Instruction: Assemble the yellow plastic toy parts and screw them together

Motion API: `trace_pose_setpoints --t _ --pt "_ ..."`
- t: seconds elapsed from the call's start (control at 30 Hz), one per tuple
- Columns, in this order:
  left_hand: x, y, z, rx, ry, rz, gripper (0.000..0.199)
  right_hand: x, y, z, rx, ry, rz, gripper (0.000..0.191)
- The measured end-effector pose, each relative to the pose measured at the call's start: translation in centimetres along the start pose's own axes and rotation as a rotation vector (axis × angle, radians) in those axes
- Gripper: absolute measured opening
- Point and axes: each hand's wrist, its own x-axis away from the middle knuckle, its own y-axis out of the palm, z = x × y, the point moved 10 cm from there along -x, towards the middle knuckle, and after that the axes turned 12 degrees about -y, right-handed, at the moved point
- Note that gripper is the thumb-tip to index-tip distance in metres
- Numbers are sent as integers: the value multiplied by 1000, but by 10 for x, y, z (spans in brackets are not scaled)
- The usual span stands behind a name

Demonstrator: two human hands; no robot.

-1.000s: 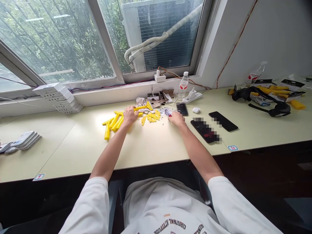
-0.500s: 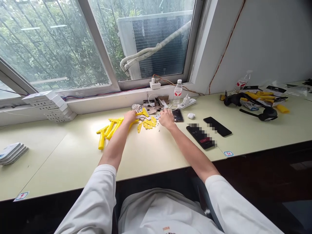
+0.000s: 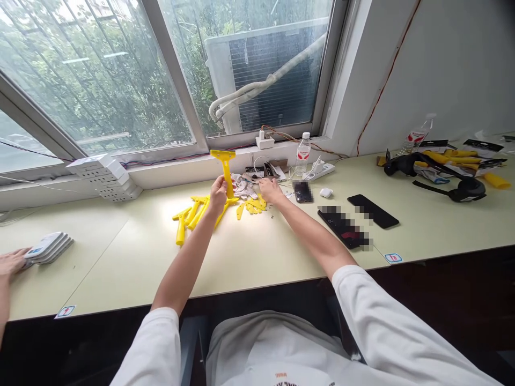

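My left hand [image 3: 218,194] is closed round the handle of a yellow scraper [image 3: 226,170], raised upright with its wide head on top. Below and left of it several yellow scrapers [image 3: 193,213] lie on the table. Several flat yellow pieces [image 3: 253,206] are spread between my hands, with tiny metal parts [image 3: 272,216] to their right. My right hand [image 3: 269,190] is low over the far side of these pieces, beside a whitish cloth [image 3: 243,186]. Its fingers are bent together, and whatever they hold is too small to make out.
Two dark phones [image 3: 372,210] and a smaller one [image 3: 302,192] lie right, near a white case [image 3: 325,192], bottle [image 3: 303,154] and power strip [image 3: 319,170]. White boxes [image 3: 107,177] stand left. Another person's hand [image 3: 13,261] touches a stack [image 3: 50,247] at far left.
My left hand has lifted the yellow scraper upright. My right hand has shifted slightly toward the cloth. Another person's hand has appeared at far left, and the view has moved a little left.
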Motion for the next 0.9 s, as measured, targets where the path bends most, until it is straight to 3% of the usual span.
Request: trace_pose_setpoints --t 0.1,0.2,0.3,0.4,0.47,0.6,0.7,0.8,0.9 --pt "40 4 -5 277 -54 -71 48 11 -35 -4 -18 -3 161 52" --pt "74 3 -9 334 -77 -82 50 40 -72 -7 -199 27 460 46" --pt "95 1 -19 380 -124 -96 51 81 -79 -7 -501 88 656 42" --pt "102 5 -30 457 -181 -136 51 114 -63 -3 -787 179 658 61" --pt "102 6 -36 499 -199 -126 50 130 -56 -1 -952 189 642 63" --pt "104 15 -45 528 -229 -96 48 142 -58 -10 -1290 -9 587 50" --pt "113 38 -48 533 -264 -184 49 140 -54 -33 -1493 -152 466 51" --pt "125 62 -46 498 -265 -288 52 134 -50 -60 -1551 -260 397 47" --pt "136 80 -47 485 -297 -404 51 131 -50 -72 -1483 -279 461 40"
